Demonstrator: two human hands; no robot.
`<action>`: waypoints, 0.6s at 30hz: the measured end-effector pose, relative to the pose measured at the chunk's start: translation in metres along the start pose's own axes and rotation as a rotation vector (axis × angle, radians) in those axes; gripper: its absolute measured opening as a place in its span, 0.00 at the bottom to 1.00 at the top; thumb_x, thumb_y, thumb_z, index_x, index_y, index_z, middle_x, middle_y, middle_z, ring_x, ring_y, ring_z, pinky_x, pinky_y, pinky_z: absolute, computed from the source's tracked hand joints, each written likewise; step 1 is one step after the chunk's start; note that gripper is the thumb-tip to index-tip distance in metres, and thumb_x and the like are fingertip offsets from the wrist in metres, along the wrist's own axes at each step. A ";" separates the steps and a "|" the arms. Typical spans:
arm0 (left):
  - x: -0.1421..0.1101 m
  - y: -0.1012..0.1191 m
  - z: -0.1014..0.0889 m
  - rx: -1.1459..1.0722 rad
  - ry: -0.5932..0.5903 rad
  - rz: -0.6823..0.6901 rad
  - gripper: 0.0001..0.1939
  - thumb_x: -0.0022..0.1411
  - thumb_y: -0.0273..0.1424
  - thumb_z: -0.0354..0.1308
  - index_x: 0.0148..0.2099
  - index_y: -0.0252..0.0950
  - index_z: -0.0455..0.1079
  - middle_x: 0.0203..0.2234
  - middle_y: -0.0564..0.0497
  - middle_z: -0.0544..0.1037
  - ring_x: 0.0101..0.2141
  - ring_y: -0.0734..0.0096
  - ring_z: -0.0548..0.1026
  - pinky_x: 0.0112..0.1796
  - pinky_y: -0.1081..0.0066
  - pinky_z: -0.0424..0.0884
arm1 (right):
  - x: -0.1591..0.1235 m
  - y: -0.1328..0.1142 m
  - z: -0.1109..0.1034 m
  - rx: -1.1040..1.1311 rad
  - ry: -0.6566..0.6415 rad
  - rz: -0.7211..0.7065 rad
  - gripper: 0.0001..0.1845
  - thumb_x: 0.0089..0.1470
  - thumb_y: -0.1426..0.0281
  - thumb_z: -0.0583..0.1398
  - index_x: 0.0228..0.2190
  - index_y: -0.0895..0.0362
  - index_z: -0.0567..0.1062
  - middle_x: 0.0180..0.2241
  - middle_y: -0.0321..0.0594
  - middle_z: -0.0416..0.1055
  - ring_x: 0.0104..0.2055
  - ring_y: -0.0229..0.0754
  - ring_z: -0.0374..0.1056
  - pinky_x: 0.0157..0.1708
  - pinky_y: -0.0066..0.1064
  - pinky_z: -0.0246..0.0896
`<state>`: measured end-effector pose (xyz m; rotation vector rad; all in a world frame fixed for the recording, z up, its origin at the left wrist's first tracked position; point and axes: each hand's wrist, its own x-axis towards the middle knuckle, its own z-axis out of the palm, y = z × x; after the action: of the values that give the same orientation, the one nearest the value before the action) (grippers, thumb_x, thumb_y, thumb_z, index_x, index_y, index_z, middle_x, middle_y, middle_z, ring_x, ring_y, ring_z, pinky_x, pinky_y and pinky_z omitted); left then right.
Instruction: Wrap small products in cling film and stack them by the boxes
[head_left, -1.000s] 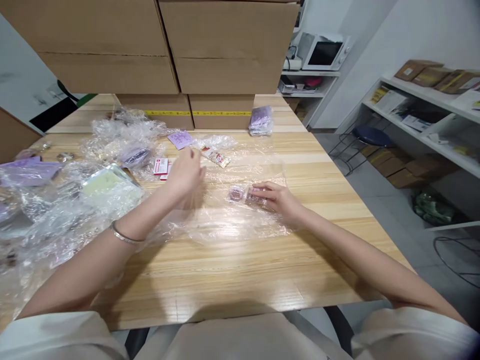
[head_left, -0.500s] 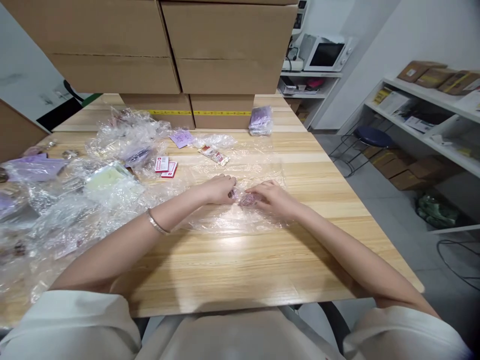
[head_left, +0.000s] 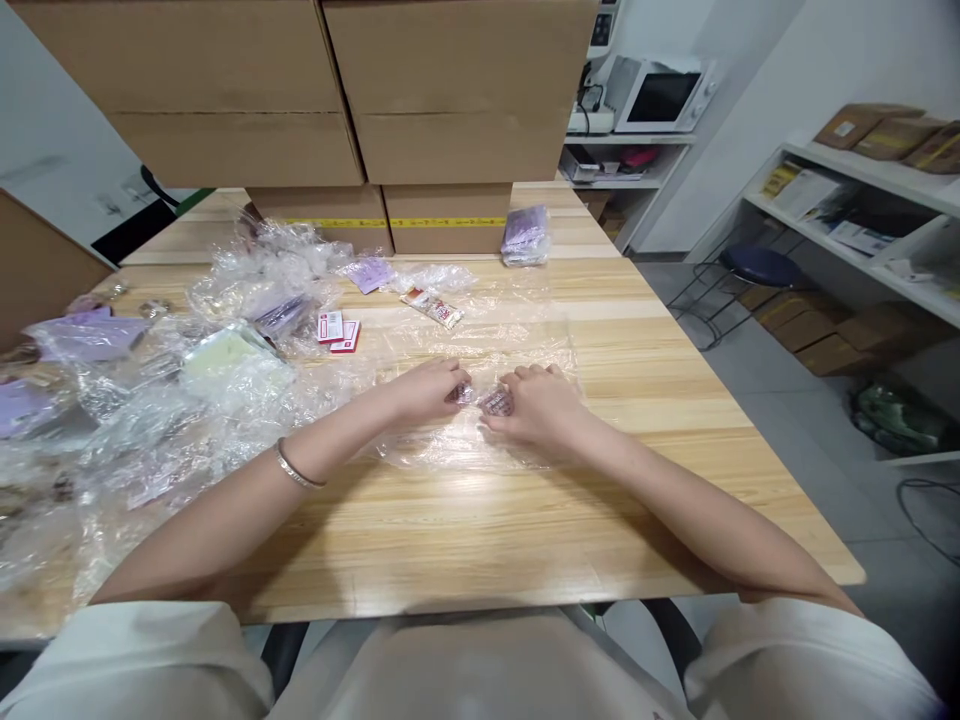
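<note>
My left hand (head_left: 426, 388) is closed on a small, dark-patterned piece (head_left: 460, 393) in clear wrap, mostly hidden by the fingers. Between the thumb and fingers of my right hand (head_left: 546, 408) is a small clear-wrapped packet (head_left: 496, 402) with reddish-brown print. The two hands are close together but apart. Both lie over a crinkled sheet of clear plastic (head_left: 442, 447) on the wooden table; whether it is a bag I cannot tell. Just beyond them lies a long printed snack-like wrapper (head_left: 433, 307). Two small red-and-white boxes (head_left: 345, 336) sit further left.
Crumpled clear plastic packaging (head_left: 247, 400) with purple and yellow-green pieces covers the table's left side. Large cardboard boxes (head_left: 465, 100) stand stacked at the back. Near them is a wrapped purple stack (head_left: 525, 236). A blue stool (head_left: 759, 264) and shelves are at the right.
My right hand has shifted slightly left and turned, showing more of its packet. My left hand has moved slightly left. The view has shifted a little.
</note>
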<state>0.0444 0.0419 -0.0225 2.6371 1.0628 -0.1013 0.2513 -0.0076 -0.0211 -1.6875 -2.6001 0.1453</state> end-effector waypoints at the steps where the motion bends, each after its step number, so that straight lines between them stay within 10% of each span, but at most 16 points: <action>1: -0.001 -0.001 0.000 -0.002 0.003 0.001 0.19 0.59 0.31 0.56 0.53 0.36 0.69 0.44 0.44 0.74 0.46 0.59 0.72 0.46 0.66 0.66 | -0.001 -0.002 0.002 -0.033 -0.006 -0.008 0.26 0.53 0.52 0.59 0.40 0.62 0.77 0.41 0.57 0.76 0.44 0.60 0.70 0.47 0.48 0.57; 10: -0.007 -0.001 0.000 -0.080 0.002 0.002 0.21 0.61 0.33 0.57 0.56 0.37 0.67 0.48 0.43 0.72 0.48 0.59 0.71 0.48 0.66 0.65 | 0.011 0.056 -0.006 0.312 -0.085 -0.112 0.25 0.52 0.54 0.63 0.48 0.54 0.77 0.41 0.45 0.76 0.43 0.52 0.71 0.44 0.41 0.62; 18: -0.030 0.016 -0.018 -0.130 0.049 -0.025 0.24 0.66 0.50 0.50 0.49 0.35 0.69 0.45 0.43 0.71 0.46 0.58 0.69 0.47 0.63 0.64 | 0.002 0.038 -0.002 0.299 0.019 -0.169 0.25 0.57 0.56 0.60 0.51 0.56 0.71 0.49 0.50 0.70 0.51 0.55 0.65 0.50 0.46 0.59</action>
<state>0.0331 0.0158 0.0041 2.5224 1.0804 0.0266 0.2852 0.0100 -0.0232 -1.3596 -2.5364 0.4817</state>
